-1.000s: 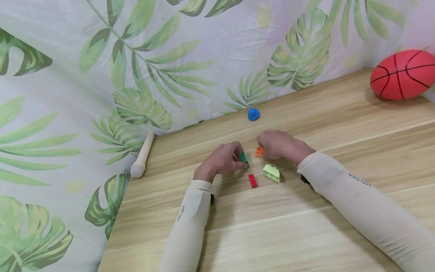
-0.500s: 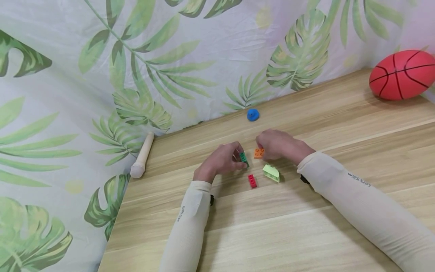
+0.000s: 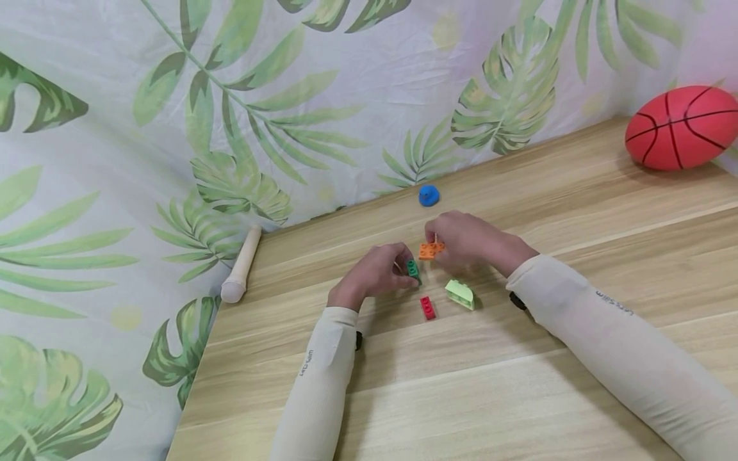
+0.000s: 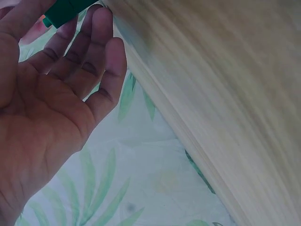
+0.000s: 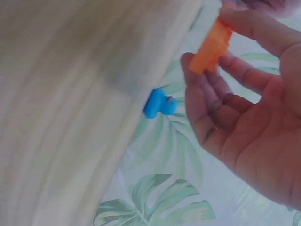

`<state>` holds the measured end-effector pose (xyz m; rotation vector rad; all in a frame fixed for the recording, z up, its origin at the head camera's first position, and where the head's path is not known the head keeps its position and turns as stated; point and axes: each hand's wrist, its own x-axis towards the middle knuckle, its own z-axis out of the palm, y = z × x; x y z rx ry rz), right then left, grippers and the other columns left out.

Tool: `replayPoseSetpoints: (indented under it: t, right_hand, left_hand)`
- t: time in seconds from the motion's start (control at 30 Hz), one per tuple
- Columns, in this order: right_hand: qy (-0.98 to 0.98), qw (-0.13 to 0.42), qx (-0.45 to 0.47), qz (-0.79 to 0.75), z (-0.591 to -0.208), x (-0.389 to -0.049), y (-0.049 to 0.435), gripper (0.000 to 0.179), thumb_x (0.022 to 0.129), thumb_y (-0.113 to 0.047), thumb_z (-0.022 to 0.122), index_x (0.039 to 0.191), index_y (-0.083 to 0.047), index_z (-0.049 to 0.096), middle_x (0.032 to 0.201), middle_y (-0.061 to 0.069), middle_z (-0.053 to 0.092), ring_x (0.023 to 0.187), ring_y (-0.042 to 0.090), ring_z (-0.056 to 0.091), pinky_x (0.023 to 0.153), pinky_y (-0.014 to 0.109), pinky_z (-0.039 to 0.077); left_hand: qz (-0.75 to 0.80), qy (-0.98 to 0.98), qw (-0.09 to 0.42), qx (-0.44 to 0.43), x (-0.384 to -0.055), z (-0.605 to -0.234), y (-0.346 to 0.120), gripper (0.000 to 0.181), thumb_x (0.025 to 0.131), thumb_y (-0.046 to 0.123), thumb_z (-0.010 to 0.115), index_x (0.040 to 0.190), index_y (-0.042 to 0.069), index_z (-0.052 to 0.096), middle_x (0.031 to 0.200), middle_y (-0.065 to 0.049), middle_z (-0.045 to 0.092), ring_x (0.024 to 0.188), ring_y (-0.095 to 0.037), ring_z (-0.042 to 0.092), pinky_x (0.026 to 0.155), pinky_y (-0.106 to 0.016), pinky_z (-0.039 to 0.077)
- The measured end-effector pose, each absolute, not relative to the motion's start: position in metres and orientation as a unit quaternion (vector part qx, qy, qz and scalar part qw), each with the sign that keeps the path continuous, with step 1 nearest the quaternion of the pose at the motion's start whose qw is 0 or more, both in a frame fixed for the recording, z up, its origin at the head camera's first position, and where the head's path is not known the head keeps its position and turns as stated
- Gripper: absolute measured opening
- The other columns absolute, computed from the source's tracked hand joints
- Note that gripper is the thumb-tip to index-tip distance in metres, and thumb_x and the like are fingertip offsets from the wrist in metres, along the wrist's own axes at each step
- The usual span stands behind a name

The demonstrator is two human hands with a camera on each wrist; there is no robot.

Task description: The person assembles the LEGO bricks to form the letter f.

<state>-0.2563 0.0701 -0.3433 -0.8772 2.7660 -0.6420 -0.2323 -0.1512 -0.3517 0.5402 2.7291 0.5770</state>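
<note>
My left hand (image 3: 376, 271) pinches a small green toy brick (image 3: 412, 268) between thumb and fingers, its studs showing. In the left wrist view the green brick (image 4: 68, 10) is partly cut off at the top edge. To the right, my right hand (image 3: 469, 242) holds an orange toy brick (image 3: 428, 251) by thumb and fingertips. The right wrist view shows this orange brick (image 5: 211, 46) held clear of the table. Closer to the person, a narrow red brick (image 3: 427, 308) and a pale green curved brick (image 3: 459, 294) lie on the wooden table.
A blue toy duck (image 3: 428, 195) sits behind the hands near the table's back edge. At the far right rests a red basketball (image 3: 681, 128). A wooden toy microphone (image 3: 242, 264) lies along the left edge. Leaf-printed cloth (image 3: 323, 109) hangs behind.
My right hand has picked the orange brick up and carried it left, nearer to the green one. The left hand stays almost still; the red and pale green bricks have not moved.
</note>
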Motion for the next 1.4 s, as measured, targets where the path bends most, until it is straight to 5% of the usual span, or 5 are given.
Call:
replayPoseSetpoints:
  t: [0.27, 0.57, 0.87, 1.4]
  right_hand:
    - [0.894, 0.088, -0.354, -0.259, -0.331, -0.249, 0.060, 0.019, 0.092, -0.013, 0.082, 0.109, -0.007, 0.077, 0.103, 0.007, 0.076, 0.096, 0.024, 0.066, 0.091, 0.043, 0.057]
    - [0.895, 0.069, -0.364, -0.249, -0.342, -0.243, 0.048, 0.023, 0.091, -0.012, 0.086, 0.112, -0.009, 0.078, 0.108, 0.004, 0.078, 0.099, 0.023, 0.067, 0.093, 0.043, 0.057]
    - [0.894, 0.063, -0.365, -0.250, -0.341, -0.245, 0.050, 0.018, 0.089, -0.008, 0.085, 0.107, -0.012, 0.083, 0.101, 0.001, 0.079, 0.094, 0.021, 0.064, 0.086, 0.040, 0.054]
    - [0.892, 0.080, -0.337, -0.291, -0.344, -0.253, 0.059, 0.027, 0.088, -0.007, 0.087, 0.115, -0.008, 0.084, 0.111, 0.007, 0.082, 0.104, 0.023, 0.070, 0.093, 0.042, 0.058]
  left_hand:
    - [0.202, 0.950, 0.153, 0.183, -0.233, -0.351, -0.153, 0.026, 0.092, 0.021, 0.088, 0.107, 0.010, 0.069, 0.100, -0.002, 0.075, 0.090, -0.016, 0.065, 0.084, -0.031, 0.054]
    - [0.202, 0.948, 0.154, 0.190, -0.234, -0.351, -0.152, 0.042, 0.092, 0.025, 0.088, 0.128, 0.013, 0.069, 0.105, -0.001, 0.072, 0.093, -0.019, 0.061, 0.083, -0.031, 0.051]
    - [0.235, 0.943, 0.142, 0.189, -0.235, -0.353, -0.155, 0.036, 0.093, 0.022, 0.087, 0.124, 0.012, 0.072, 0.106, -0.002, 0.074, 0.093, -0.017, 0.065, 0.084, -0.029, 0.054]
    - [0.386, 0.905, 0.134, 0.118, -0.237, -0.354, -0.156, 0.029, 0.091, 0.015, 0.088, 0.116, 0.005, 0.077, 0.105, -0.010, 0.079, 0.092, -0.016, 0.071, 0.075, -0.024, 0.059]
